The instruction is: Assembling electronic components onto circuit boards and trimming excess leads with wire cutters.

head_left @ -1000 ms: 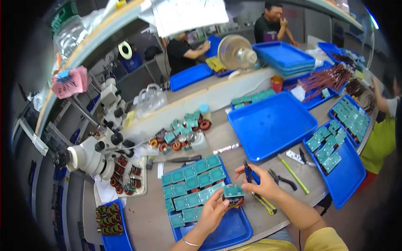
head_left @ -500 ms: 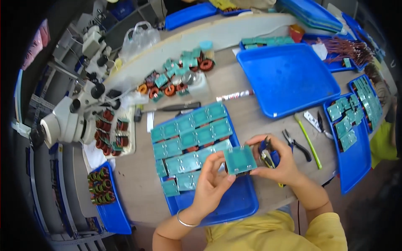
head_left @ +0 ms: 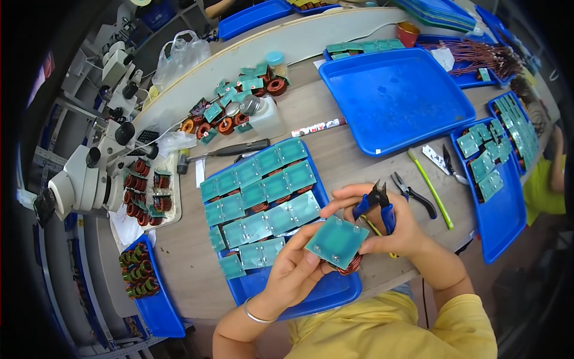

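Observation:
A square green circuit board (head_left: 336,240) with a copper-wound ring coil (head_left: 350,265) beneath it is pinched in my left hand (head_left: 292,272). The board lies turned cornerwise, with small shiny solder points along two edges. Blue-handled side cutters (head_left: 388,219) sit in my right hand (head_left: 409,232), jaws upward and handles apart. My right thumb reaches the board's right corner. Just beyond my left hand, similar green boards (head_left: 272,194) lie in rows on a blue tray (head_left: 342,288), some copper coils showing between them.
An unoccupied blue tray (head_left: 397,99) lies at the far right. Black-handled pliers (head_left: 418,196), a green stick (head_left: 431,190) and a white marker (head_left: 318,127) lie on the table. A hammer (head_left: 230,149), piled coil boards (head_left: 230,107) and a microscope (head_left: 89,173) stand leftward.
The board has turned cornerwise and tilted, exposing more of the coil below. In my right hand the cutters have swung upright. The whole view has shifted slightly.

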`<action>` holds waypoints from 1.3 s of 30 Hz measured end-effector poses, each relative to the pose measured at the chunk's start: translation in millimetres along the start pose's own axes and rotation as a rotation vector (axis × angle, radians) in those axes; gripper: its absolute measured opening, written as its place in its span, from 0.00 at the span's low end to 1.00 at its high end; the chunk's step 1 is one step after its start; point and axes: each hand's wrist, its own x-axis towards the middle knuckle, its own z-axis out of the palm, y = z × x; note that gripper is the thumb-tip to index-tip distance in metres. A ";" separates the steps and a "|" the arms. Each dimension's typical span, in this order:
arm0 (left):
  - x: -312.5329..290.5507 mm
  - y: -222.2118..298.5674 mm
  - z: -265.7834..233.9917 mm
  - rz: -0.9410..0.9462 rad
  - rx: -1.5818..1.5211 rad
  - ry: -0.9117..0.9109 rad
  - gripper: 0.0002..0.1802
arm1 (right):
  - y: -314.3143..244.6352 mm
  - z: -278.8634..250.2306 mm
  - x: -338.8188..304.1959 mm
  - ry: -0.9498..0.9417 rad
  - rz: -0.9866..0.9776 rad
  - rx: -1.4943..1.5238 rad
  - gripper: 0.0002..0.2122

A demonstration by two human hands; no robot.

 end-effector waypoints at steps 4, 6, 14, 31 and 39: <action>-2.6 -5.6 -11.7 0.003 -0.072 -0.043 0.29 | 3.2 -1.7 0.3 -0.040 -0.026 -0.042 0.35; -3.4 -4.2 -16.6 0.016 -0.120 -0.161 0.27 | 3.7 -0.6 0.8 -0.025 -0.090 -0.096 0.35; 2.0 0.9 -2.1 0.105 0.267 -0.009 0.33 | 11.7 6.6 -4.1 0.054 -0.274 -0.464 0.33; 1.1 13.4 -3.4 0.200 0.201 0.091 0.47 | -10.5 2.2 -5.6 0.085 -0.234 -0.858 0.16; -1.0 18.8 -10.7 0.436 0.617 0.191 0.36 | -2.3 11.2 -5.3 -0.058 -0.414 -1.187 0.21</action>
